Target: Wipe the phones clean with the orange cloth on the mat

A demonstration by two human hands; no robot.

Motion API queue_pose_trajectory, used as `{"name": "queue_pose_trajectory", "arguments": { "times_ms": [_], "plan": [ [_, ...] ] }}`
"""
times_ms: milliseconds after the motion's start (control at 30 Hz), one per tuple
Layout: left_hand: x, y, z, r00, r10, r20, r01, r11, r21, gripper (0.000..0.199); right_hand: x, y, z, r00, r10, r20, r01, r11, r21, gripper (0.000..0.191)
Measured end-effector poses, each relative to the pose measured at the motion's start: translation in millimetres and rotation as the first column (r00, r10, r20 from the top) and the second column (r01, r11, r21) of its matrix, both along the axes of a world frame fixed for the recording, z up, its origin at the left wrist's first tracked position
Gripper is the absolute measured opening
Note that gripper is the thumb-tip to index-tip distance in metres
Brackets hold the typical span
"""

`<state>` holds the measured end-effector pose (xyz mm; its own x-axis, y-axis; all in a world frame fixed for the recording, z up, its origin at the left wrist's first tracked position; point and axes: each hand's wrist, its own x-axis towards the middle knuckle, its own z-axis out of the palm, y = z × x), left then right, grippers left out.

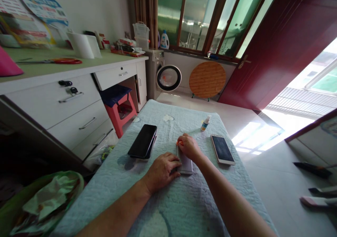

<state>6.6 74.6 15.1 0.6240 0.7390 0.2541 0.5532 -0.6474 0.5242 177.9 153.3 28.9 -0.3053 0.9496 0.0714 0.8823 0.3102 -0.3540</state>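
A silvery smartphone (186,166) lies on the light blue cloth between my hands, its upper part covered by my right hand. My left hand (163,168) grips it along the left edge, thumb and fingers closed on the side. Over its far end, my right hand (188,146) is closed on a small orange thing (180,143), mostly hidden by the fingers. Left of my hands, a black smartphone (143,141) rests on top of another flat device. A white-framed smartphone (222,149) lies to the right, and a small spray bottle (205,123) stands behind it.
The quilted blue cloth (163,114) covers the table. To the left are a white desk (79,114), a red stool (119,112) and a green-rimmed bin (79,181). Beyond stand a washing machine with its door (169,78) ajar and a round wooden tabletop (207,79).
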Motion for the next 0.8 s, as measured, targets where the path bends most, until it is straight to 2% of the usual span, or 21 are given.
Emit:
{"name": "queue_pose_trajectory", "arguments": {
  "times_ms": [167, 267, 567, 800],
  "plan": [
    [0.6, -0.1, -1.7, 1.000, -0.004, 0.011, 0.004, 1.000, -0.004, 0.028, 6.8, -32.9, 2.3, 0.998, 0.070, -0.003, -0.070, 0.996, -0.061, 0.014],
    [0.4, 0.0, -2.2, 1.000, -0.009, 0.009, 0.009, 1.000, -0.004, 0.028, 10.8, -39.7, 3.2, 0.995, 0.102, -0.014, -0.103, 0.991, -0.081, 0.013],
    [0.2, -0.2, 1.4, 1.000, 0.011, 0.004, -0.011, 1.000, 0.005, 0.023, 2.3, 3.9, 2.9, 1.000, -0.008, 0.003, 0.008, 1.000, 0.001, 0.019],
    [-0.4, -0.2, 2.6, 1.000, 0.016, -0.023, -0.016, 1.000, -0.002, 0.022, 22.4, 6.1, 2.8, 0.998, -0.057, 0.007, 0.056, 0.998, 0.009, 0.014]
  ]
}}
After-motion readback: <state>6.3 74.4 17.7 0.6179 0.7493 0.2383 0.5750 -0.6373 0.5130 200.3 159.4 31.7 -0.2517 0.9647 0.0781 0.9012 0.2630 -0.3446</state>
